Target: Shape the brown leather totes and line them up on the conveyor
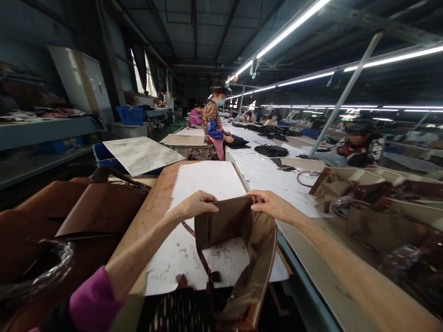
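A brown handbag body with a tan edge stands open toward me, its far rim raised between my hands. My left hand pinches the rim's left corner between thumb and fingers. At the right corner, my right hand grips the same rim with its thumb inside. Through the bag's open bottom shows the white paper that covers the worktable. Part of a curved handle sticks out behind the bag on the left. The bag's near end hangs over the table edge by my lap.
Brown leather bags are piled on the left, one handle wrapped in clear plastic. More bags fill the right side. A pale board lies across a blue bin. Ahead, a co-worker handles black pieces; others sit farther off.
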`<state>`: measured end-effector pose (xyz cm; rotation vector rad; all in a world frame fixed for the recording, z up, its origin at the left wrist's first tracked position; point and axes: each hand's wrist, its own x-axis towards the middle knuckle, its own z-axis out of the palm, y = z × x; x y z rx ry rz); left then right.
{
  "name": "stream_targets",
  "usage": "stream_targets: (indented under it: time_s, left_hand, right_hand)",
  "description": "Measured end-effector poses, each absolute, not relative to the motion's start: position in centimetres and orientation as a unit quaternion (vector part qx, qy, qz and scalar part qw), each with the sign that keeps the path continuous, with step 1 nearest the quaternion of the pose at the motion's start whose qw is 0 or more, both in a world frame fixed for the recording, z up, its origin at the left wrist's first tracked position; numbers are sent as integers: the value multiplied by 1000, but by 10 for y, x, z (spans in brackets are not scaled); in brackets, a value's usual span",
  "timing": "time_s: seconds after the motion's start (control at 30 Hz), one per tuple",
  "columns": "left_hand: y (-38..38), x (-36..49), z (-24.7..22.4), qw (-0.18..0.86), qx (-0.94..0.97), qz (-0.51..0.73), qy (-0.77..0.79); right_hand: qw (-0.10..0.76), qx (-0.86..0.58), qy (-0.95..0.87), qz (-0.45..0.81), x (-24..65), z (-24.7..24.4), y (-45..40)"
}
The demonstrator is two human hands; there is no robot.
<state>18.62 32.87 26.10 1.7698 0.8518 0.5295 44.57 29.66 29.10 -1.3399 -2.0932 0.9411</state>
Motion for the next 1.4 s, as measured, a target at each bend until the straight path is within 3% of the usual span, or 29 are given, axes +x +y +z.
stream_targets:
  time_s: [0.07, 0.27, 0.5, 0.6, 0.97, 1.23, 1.4]
  left_hand:
    - [326, 186, 261, 512, 746, 226, 362]
    - [326, 192, 270, 387, 786, 232, 423]
    - [296, 216, 266, 20, 827, 308, 470]
    - [284, 222, 255, -50, 831, 294, 469]
    - [279, 236, 260, -75, 793, 259, 547]
    - [285, 245, 260, -14, 815, 286, 504]
    - [294, 243, 262, 46, 798, 287, 527]
  right_hand:
    - [250, -496, -744, 371, 444, 289, 302]
    - [266, -570, -728, 271, 438, 281, 311]
    - [243, -608, -731, 193, 436, 281, 308]
    - [232, -629, -724, 164, 434, 281, 308]
    - [205, -648, -723, 122, 429, 283, 306]
    - [165, -658, -731, 74, 427, 289, 305]
    - [184, -629, -749, 101, 429, 289, 308]
